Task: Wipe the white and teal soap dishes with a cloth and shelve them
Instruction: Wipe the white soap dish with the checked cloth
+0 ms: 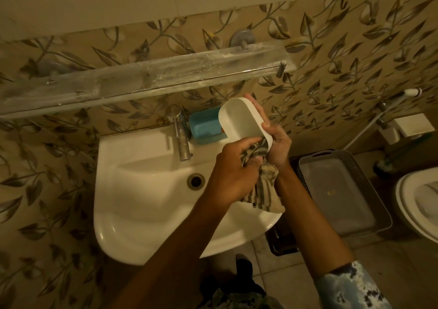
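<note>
The right grip holds the white soap dish tilted over the sink, thumb on its rim, while the left grip presses a striped cloth into the dish's near end. The teal soap dish sits on the sink's back ledge beside the tap, under the glass shelf

Below us, a white washbasin juts from a wall of leaf-patterned tiles. Its chrome tap stands at the back rim, and the round drain sits dark in the bowl. To the right we see a grey lattice-sided basket beside the basin, a white toilet at the frame's edge, and a white spray hose slanting down the wall above pale floor tiles.
</note>
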`<state>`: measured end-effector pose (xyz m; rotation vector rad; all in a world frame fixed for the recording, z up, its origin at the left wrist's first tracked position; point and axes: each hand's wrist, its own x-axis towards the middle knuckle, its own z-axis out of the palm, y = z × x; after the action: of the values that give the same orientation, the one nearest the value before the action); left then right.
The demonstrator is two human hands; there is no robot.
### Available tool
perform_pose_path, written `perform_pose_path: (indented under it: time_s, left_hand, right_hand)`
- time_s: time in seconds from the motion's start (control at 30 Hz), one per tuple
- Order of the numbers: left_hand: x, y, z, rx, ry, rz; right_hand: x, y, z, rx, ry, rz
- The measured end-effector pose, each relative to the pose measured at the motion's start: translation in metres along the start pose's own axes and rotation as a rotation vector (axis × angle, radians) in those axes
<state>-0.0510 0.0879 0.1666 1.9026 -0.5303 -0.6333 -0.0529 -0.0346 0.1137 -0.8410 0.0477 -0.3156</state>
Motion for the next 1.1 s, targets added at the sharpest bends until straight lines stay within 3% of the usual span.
perform_pose_path:
  time_s: [0.1,0.27,0.33,0.5,0.6,0.77,1.0,1.07,1.1]
  left_hand:
    - [-0.001,0.004,-0.004,-0.124,-0.069,-0.035]
    - [-0.006,-0.013,-0.003,0.527,0.010,0.302]
    - [-0.006,-0.018,-0.005,0.710,0.032,0.330]
    - [-0.007,-0.015,-0.005,0.875,0.115,0.358]
    - [-0.007,-0.011,0.001,0.735,0.094,0.305]
    - [-0.006,0.012,-0.001,0.217,0.007,0.176]
    - [0.001,0.014,-0.015,-0.658,-0.225,-0.265]
    - [-0.003,0.009,-0.011,-0.671,-0.219,-0.248]
    - [-0.005,0.006,-0.009,-0.542,-0.182,-0.178]
  right_hand:
    - [0.000,-0.002,0.002,0.012,0.012,-0.006]
    - [-0.004,-0.008,0.004,-0.015,0.029,-0.003]
    - [-0.005,-0.009,0.005,-0.029,0.042,-0.005]
    - [-0.007,-0.013,0.009,-0.022,0.037,-0.002]
    - [-0.005,-0.016,0.011,-0.098,0.013,-0.055]
    - [-0.003,-0.013,0.006,-0.122,0.026,-0.100]
    - [-0.008,-0.009,0.006,-0.233,0.063,-0.143]
    - [-0.009,-0.010,0.007,-0.287,0.077,-0.167]
    - [-0.009,-0.011,0.009,-0.305,0.081,-0.174]
